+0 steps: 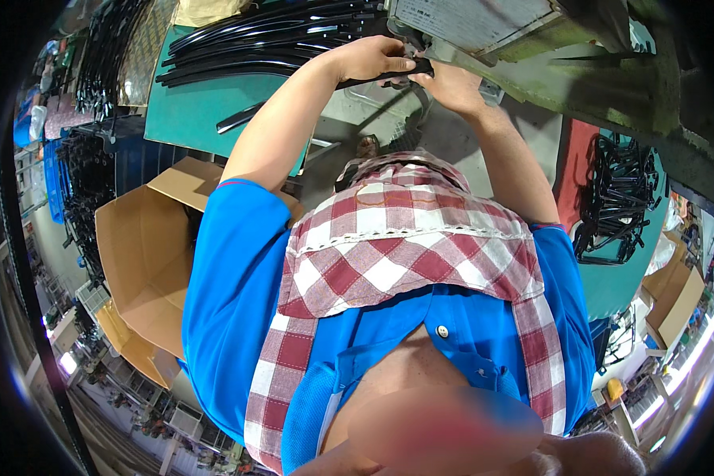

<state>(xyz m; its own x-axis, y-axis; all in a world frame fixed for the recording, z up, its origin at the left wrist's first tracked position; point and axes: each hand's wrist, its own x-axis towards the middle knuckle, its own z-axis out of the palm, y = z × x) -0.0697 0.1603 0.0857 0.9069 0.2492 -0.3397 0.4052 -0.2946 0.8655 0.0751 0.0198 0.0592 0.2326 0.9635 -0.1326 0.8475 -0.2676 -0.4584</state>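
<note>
A long, glossy black strip (240, 119) runs slantwise behind my left forearm, and its far end is up at the machine. My left hand (370, 60) is closed round the strip near that end, with the thumb lying along it. My right hand (452, 86) pinches the strip's end just to the right, under the machine's edge. Its fingertips are partly hidden. The green-grey machine (523, 83) stands right above both hands. A bundle of similar black strips (270, 47) lies on the green table (186, 115) to the left.
An open cardboard box (147, 254) stands by my left elbow. To the right, a pile of bent black parts (617, 198) lies on another green table (611, 285) with a red edge. More dark strips (107, 59) hang at the far left.
</note>
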